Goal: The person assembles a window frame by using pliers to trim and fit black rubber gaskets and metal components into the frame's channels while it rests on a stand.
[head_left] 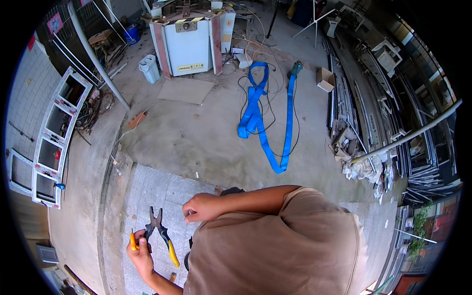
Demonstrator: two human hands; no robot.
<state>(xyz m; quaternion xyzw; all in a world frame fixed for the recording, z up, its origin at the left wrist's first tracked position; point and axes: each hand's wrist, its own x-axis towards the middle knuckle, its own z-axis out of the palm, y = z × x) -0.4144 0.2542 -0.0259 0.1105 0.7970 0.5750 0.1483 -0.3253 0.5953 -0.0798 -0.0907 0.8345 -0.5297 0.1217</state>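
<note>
A pair of combination pliers (pixel 157 223) with black-and-yellow handles is held up at lower left, its dark jaws pointing away from the body and parted, its handles spread wide. The left hand (pixel 141 250) is clamped on the nearer handle, the thumb lying across it and the fingers bent; the other handle slants free toward the torso. A yellow piece (pixel 132 241) sticks out by those fingers — whether it belongs to the pliers cannot be told.

The left forearm rises from the lower edge, leaning outward to the left, with the wrist below the grip. The right forearm lies nearly level across the front of the brown shirt (pixel 278 246), elbow out to the right, and its wrist lets the right hand (pixel 202 206) droop, back upward, fingers loosely curled. Its palm is hidden, so whether it holds anything is unclear. The two hands are apart — the right just beyond the pliers, to their right.

Below them are grey floor panels (pixel 164 189). Farther out, a blue strap (pixel 290 123) lies folded on the concrete floor (pixel 196 147), near a cardboard box (pixel 325 79).
</note>
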